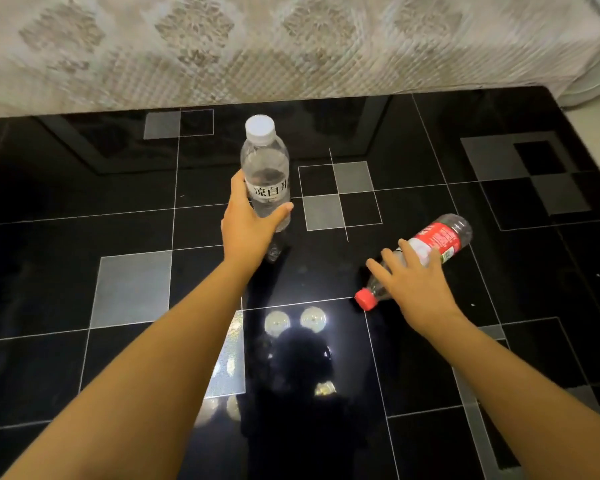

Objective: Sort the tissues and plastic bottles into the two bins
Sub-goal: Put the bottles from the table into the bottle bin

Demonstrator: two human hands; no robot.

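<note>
Spreading out wide and glossy: a black table [430,341] patterned with grey squares and thin white lines, mirroring lamps near its close edge, its far edge butting against a quilted bed [291,46].

Standing upright toward the middle of the far half: a clear bottle [264,168] with a white cap and a printed label. Wrapping round its lower body: the left hand [245,223], thumb on one side and fingers curling behind, clamped on the plastic — likely gripping low to keep the tall bottle steady for a lift.

Lying on its side toward the right edge: a red-label bottle [437,239], red cap pointing at the near edge, base angled toward the far right corner. Reaching over its neck and shoulder: the right hand [414,289], fingers spread and resting on the plastic, not closing round it yet — probably pinning the round body against rolling before taking hold.

Showing no bins and no tissues anywhere in view, so judging both bottles as not yet sorted, with both seemingly being readied for carrying off together.
</note>
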